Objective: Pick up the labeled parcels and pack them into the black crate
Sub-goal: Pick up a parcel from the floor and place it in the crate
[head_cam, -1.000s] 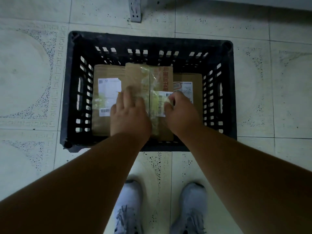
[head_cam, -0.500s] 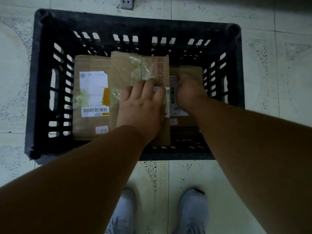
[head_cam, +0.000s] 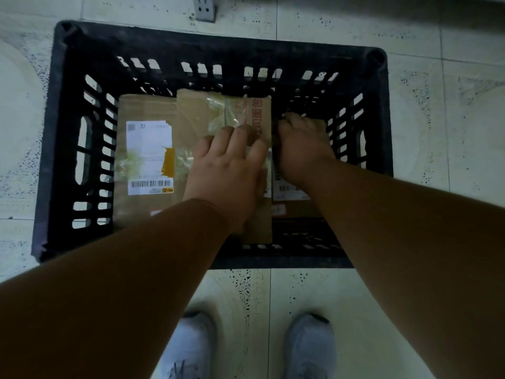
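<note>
So 3 cardboard parcels visible, all inside 1 black crate (head_cam: 68, 132) sitting on the tiled floor (head_cam: 437, 132).

Left parcel (head_cam: 144, 160) lies flat w/ its white shipping label (head_cam: 149, 157) facing up, barcode at the near end. Long axis runs near-to-far, away from the person.

Middle parcel (head_cam: 199, 113) is the taped one, red print along its right edge, overlapping the left one's right side. Also runs near-to-far, longest of the three.

Right parcel (head_cam: 297, 206) sits lower, mostly hidden under the hand, a bit of label showing near the wrist. Can't tell its long axis.

2 hands, both in the crate. Left hand (head_cam: 229, 165) lies flat on the middle parcel, fingers straight, pressing down, not gripping. Right hand (head_cam: 300, 149) is on the right parcel w/ fingers curled over its far edge, gripping it.

Also 2 grey sneakers (head_cam: 311, 348) at the bottom, 1 wall socket (head_cam: 204, 8) up top.
</note>
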